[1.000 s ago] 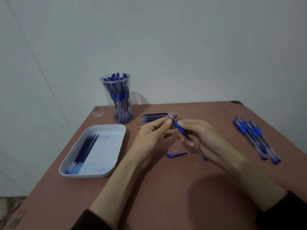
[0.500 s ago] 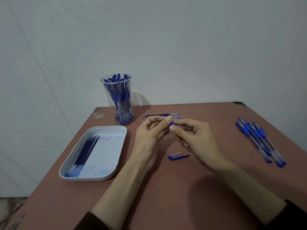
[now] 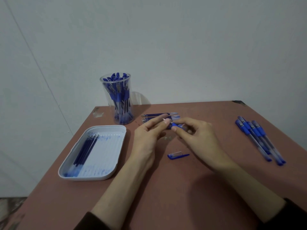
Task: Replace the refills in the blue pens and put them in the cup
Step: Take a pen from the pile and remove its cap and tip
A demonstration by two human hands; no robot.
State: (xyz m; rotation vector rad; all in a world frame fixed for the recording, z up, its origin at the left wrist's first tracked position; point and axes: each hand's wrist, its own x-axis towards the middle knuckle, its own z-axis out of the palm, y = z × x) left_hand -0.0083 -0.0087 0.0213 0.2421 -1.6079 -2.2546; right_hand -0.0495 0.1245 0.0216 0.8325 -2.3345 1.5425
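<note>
Pen (image 3: 176, 126), uncapped, being worked at its tip between both hands.
Against a second ago it is lying nearly level instead of slanting. The right hand (image 3: 197, 138) is pinching the blue grip with curled fingers, and the left hand (image 3: 149, 135) is pinching the metal tip, other fingers loose. The nose is probably being twisted mid-swap. The cap (image 3: 178, 156) is lying near the right hand, refills (image 3: 156, 115) just beyond the fingertips, cup (image 3: 118, 100) beyond the left hand.

A reddish-brown table (image 3: 166, 196) spreads beneath the grip, a pale chip (image 3: 98, 113) marking its top beyond and left of the grip, an ink-smeared white tray (image 3: 106, 151) nearer left, a plain wall (image 3: 182, 47) behind.
</note>
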